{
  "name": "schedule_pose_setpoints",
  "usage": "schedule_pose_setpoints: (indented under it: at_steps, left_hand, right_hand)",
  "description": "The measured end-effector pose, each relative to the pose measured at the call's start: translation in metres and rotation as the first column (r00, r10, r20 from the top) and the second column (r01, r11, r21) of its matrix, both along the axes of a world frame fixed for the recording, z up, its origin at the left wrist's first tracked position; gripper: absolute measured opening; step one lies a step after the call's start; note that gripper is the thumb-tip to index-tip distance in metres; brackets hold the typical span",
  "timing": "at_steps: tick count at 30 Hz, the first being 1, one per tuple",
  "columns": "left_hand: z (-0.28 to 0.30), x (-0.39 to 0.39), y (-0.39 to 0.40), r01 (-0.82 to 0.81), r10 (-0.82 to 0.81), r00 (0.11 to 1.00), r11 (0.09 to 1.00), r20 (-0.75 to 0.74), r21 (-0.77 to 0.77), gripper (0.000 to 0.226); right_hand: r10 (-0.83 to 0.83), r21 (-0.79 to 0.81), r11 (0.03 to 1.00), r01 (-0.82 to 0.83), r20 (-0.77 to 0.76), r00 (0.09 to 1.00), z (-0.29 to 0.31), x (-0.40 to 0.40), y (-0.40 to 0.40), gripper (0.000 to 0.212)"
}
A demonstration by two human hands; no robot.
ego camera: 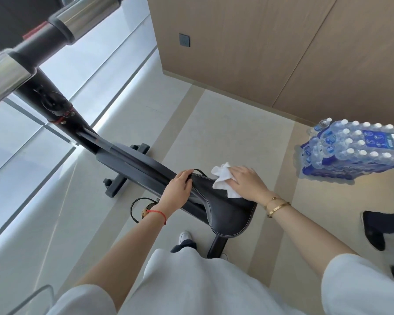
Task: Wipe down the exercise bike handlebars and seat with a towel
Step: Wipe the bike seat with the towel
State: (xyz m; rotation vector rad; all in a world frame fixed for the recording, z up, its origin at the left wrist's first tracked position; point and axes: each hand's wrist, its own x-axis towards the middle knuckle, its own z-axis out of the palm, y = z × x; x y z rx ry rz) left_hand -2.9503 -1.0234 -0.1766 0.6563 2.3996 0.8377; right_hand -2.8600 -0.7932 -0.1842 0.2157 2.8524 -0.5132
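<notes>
**Towel on the bike seat, both hands at work**

I see the black seat (225, 214) of the exercise bike low in the middle of the view, its narrow nose pointing away from me toward the frame (132, 160). The white towel (223, 180) lies bunched on the right side of the seat's nose. My right hand (248, 183) lies flat on it, fingers straight and together, pressing the cloth against the leather; its grip is wide, nothing pinched. My left hand (179, 185) curls over the nose of the seat from the left, fingers wrapped round the tip, so that grip holds the seat itself.

A red cord (158, 213) circles the left wrist and gold bracelets (276, 204) the right. The handlebars (32, 44) run across the upper left, chrome sections between black sleeves, blurred and close to the camera. Beyond them is a glass wall. On the pale floor (214, 133) to the right stands a shrink-wrapped pack of water bottles (355, 151), well apart from the bike, near a wood-panelled wall (259, 42). Dark shoes of another person (373, 230) show at the right edge.
</notes>
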Motion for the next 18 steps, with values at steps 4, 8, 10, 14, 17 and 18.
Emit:
schedule_pose_setpoints:
  at_steps: [4, 8, 10, 14, 17, 18]
  left_hand:
    - [-0.001, 0.001, 0.0, -0.004, 0.004, 1.0, 1.0, -0.011, -0.001, 0.04]
    - [-0.002, 0.0, -0.001, 0.004, -0.004, 1.0, 1.0, -0.016, 0.009, 0.038]
    - [-0.002, 0.001, -0.001, 0.006, -0.005, 1.0, 1.0, -0.015, 0.023, 0.037]
    - [-0.003, 0.0, -0.001, 0.004, -0.004, 1.0, 1.0, -0.016, 0.0, 0.039]
    - [-0.003, -0.001, -0.001, 0.011, -0.011, 1.0, 1.0, -0.02, -0.019, 0.04]
    - [-0.003, -0.001, -0.001, 0.015, -0.015, 1.0, 1.0, -0.02, -0.02, 0.04]
  right_hand:
    - [-0.097, 0.062, 0.994, 0.09, 0.121, 0.988, 0.003, -0.019, -0.009, 0.05]
    - [-0.06, -0.026, 0.997, 0.073, 0.334, 0.941, 0.017, -0.053, -0.046, 0.058]
    - [-0.067, -0.086, 0.991, 0.103, 0.349, 0.935, 0.023, -0.059, -0.056, 0.062]
    - [0.023, -0.054, 0.998, -0.016, 0.13, 0.991, 0.014, -0.029, -0.048, 0.049]
    - [0.132, 0.021, 0.991, -0.131, -0.139, 0.981, -0.004, 0.01, -0.028, 0.05]
    - [0.144, 0.052, 0.989, -0.136, -0.203, 0.969, -0.008, 0.019, -0.022, 0.05]
